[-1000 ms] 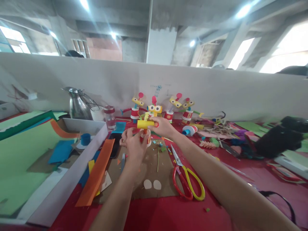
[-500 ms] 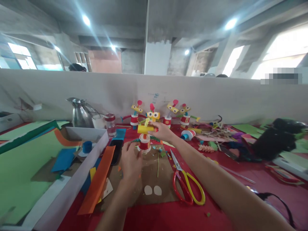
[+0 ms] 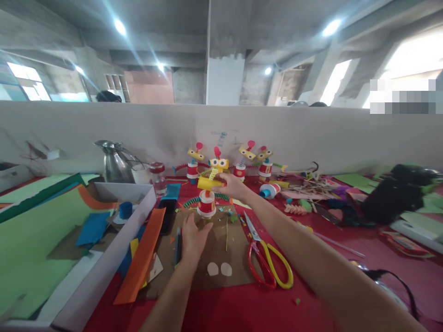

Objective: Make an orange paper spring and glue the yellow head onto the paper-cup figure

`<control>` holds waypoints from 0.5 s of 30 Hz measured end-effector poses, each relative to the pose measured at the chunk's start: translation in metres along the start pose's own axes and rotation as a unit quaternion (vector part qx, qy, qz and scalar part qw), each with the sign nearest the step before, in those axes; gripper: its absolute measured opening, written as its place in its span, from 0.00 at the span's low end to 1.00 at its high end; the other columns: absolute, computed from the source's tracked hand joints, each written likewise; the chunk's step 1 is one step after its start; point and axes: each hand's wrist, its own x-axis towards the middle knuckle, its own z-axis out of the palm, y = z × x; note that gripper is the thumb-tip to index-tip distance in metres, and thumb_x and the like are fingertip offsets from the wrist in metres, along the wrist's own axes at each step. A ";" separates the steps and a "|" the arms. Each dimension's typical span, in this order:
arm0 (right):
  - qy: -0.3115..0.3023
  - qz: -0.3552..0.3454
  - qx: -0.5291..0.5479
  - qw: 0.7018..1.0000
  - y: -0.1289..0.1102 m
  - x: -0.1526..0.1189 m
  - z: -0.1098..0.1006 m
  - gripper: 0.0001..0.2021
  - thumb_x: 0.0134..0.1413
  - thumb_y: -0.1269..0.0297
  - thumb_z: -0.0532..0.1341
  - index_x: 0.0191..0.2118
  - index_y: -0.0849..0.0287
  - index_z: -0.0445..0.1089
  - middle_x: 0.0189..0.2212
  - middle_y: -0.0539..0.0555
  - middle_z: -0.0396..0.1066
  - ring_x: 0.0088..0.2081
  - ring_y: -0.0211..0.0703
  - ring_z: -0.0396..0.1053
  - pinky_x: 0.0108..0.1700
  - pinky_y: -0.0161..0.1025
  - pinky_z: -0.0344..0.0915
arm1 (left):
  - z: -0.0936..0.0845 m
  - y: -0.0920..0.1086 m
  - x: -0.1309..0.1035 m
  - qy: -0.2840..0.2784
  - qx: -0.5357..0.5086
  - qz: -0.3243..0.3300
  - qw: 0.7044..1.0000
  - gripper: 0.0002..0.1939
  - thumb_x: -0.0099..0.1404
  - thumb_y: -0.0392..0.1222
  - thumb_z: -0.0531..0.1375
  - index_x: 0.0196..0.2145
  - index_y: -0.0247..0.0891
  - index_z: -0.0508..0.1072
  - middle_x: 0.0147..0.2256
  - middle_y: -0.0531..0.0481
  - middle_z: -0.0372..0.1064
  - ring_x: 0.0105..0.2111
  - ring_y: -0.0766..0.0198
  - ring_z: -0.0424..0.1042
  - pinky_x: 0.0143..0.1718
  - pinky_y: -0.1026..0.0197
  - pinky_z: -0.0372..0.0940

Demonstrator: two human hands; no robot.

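My right hand (image 3: 229,185) pinches the end of a yellow paper tube (image 3: 205,183), which forms the head of a paper figure. Below the tube stands the figure's red and white cup body (image 3: 206,205), with a folded green paper arm (image 3: 191,202) on its left side and another on its right. My left hand (image 3: 194,234) is just below the body, fingers spread, nothing in its grasp. Brown cardboard (image 3: 214,249) lies beneath, bearing two white paper ovals (image 3: 212,269) and a thin stick (image 3: 226,235). Scissors (image 3: 266,256) with red and yellow handles lie to the right.
Several finished-looking figures (image 3: 218,164) stand along the white partition. At left are a box of coloured paper (image 3: 152,196), an orange strip (image 3: 141,253), a phone (image 3: 168,216), a jar (image 3: 158,180) and a steel jug (image 3: 116,161). Scraps (image 3: 308,186) and a black object (image 3: 394,198) occupy the right.
My left hand has come away from the cup body, moving down and slightly right, uncovering the left paper arm. My right hand keeps its pinch on the yellow tube.
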 end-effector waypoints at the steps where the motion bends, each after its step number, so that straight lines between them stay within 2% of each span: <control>1: -0.002 -0.007 -0.001 1.000 0.001 0.001 0.000 0.15 0.45 0.68 0.65 0.42 0.63 0.72 0.41 0.55 0.75 0.41 0.45 0.71 0.44 0.39 0.64 | 0.002 0.002 0.001 0.003 -0.009 0.014 1.000 0.29 0.46 0.41 0.68 0.47 0.37 0.70 0.47 0.39 0.69 0.48 0.51 0.68 0.48 0.51 0.63; 3: -0.011 -0.020 -0.012 1.000 0.003 0.004 0.001 0.14 0.45 0.67 0.65 0.41 0.63 0.72 0.39 0.55 0.75 0.41 0.46 0.72 0.44 0.39 0.65 | 0.006 0.007 0.005 0.010 -0.025 0.031 0.999 0.30 0.45 0.43 0.69 0.47 0.37 0.70 0.47 0.40 0.69 0.50 0.50 0.67 0.51 0.50 0.61; 6: -0.027 -0.030 -0.046 0.998 0.002 0.008 0.002 0.13 0.45 0.65 0.65 0.40 0.63 0.73 0.38 0.54 0.76 0.40 0.47 0.72 0.43 0.39 0.64 | 0.014 0.013 0.013 0.005 -0.059 0.020 0.998 0.31 0.43 0.46 0.71 0.45 0.36 0.71 0.43 0.40 0.71 0.47 0.49 0.69 0.48 0.50 0.62; 10: -0.046 -0.045 -0.119 0.991 -0.004 0.010 0.002 0.14 0.44 0.64 0.66 0.40 0.64 0.75 0.38 0.53 0.76 0.40 0.46 0.72 0.42 0.37 0.63 | 0.026 0.010 0.024 -0.023 -0.137 -0.008 0.990 0.24 0.45 0.48 0.69 0.39 0.36 0.72 0.36 0.43 0.74 0.37 0.55 0.73 0.41 0.55 0.65; 15: -0.068 -0.046 -0.168 0.982 -0.009 0.011 0.000 0.13 0.45 0.64 0.66 0.39 0.62 0.75 0.34 0.51 0.75 0.37 0.42 0.71 0.38 0.34 0.61 | 0.031 0.005 0.030 -0.016 -0.195 -0.029 0.980 0.20 0.47 0.45 0.69 0.38 0.36 0.73 0.36 0.44 0.76 0.37 0.58 0.74 0.38 0.59 0.66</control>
